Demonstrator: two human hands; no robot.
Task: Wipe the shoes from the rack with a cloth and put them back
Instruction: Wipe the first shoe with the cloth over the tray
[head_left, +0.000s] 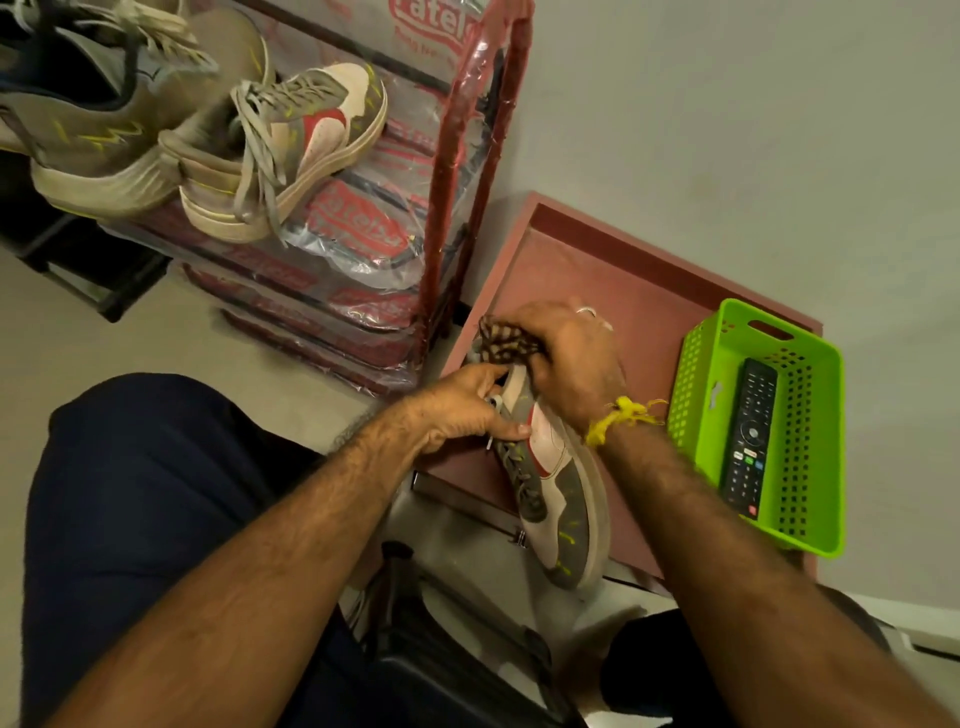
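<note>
Wiping is underway: the left hand (462, 405) grips the sneaker (558, 499) by its laces while the right hand (571, 358), fingers curled round the checked cloth (506, 340), rubs the heel, so next comes returning it to the rack (457, 171) beyond.

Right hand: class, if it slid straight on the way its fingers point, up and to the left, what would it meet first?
Probably the red rack. The right hand, gripping the checked cloth against the shoe, points toward the rack's lower post; depth is uncertain.
</note>
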